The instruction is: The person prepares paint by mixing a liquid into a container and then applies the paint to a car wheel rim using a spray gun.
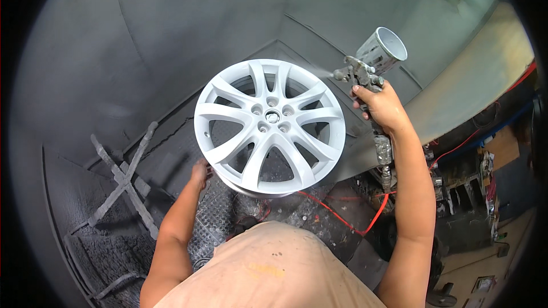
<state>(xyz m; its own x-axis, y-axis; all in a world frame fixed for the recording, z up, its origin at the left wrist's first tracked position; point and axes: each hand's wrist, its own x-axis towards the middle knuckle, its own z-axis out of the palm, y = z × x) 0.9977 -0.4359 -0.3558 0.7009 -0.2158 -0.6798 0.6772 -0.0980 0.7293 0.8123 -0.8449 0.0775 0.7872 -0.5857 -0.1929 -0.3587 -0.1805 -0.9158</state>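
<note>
A white multi-spoke alloy wheel faces up in the middle of the view, with bolt holes around its centre. My right hand is wrapped around the handle of a paint-stained spray gun, right of the wheel. An open-topped metal cup sits on the gun. From the nozzle, a fine mist drifts left toward the wheel's upper right edge. My left hand is at the wheel's lower left edge, fingers curled against the rim and partly hidden. What holds the wheel up is mostly hidden beneath it.
A grey-coated cross-shaped stand is at the left, near the dark booth wall. A red-orange hose runs across the floor below the wheel. Cluttered shelves stand at the right beyond my forearm.
</note>
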